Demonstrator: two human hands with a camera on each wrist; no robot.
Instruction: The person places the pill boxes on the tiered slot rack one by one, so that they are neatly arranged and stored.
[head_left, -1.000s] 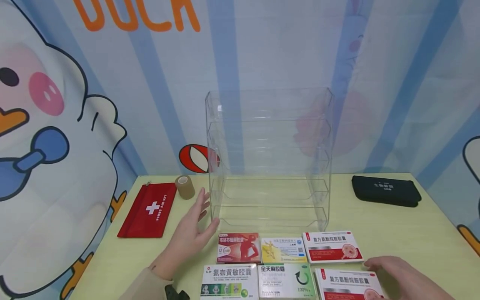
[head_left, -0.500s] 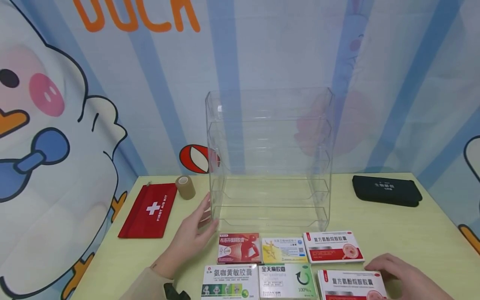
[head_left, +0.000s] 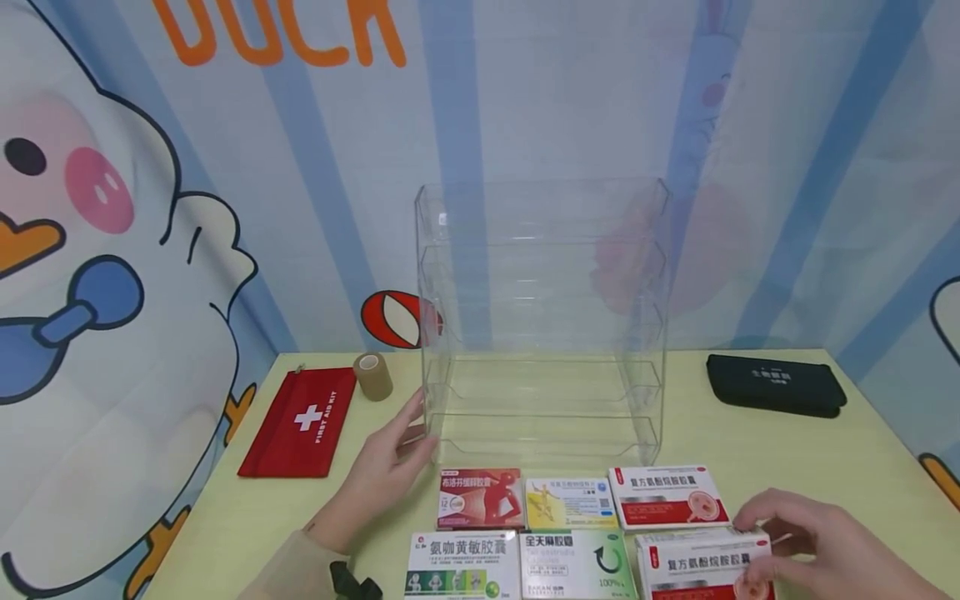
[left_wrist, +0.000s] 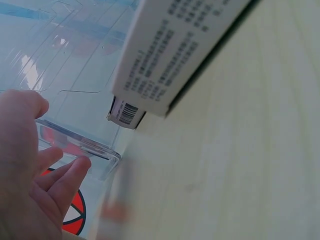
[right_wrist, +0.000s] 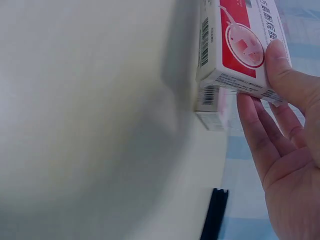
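The right hand (head_left: pixel 832 546) is pinching a red-and-white cardboard medicine box (head_left: pixel 690 567) towards the front edge of the pale yellow-green tabletop (head_left: pixel 780 450); the head view is cutting off its lower end. The left hand (head_left: pixel 382 467) is lying loosely open at the left side of a clear plastic tiered rack (head_left: pixel 547 432), its exact contact being hard to make out. Behind the far edge, a blue-and-white striped cartoon backdrop (head_left: pixel 540 100) is hanging.

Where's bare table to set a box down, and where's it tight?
Bare: the table right of the clear rack, in front of the black case; in front of the red pouch. Crowded: before the rack, where boxes sit close in two rows, the right hand gripping one.
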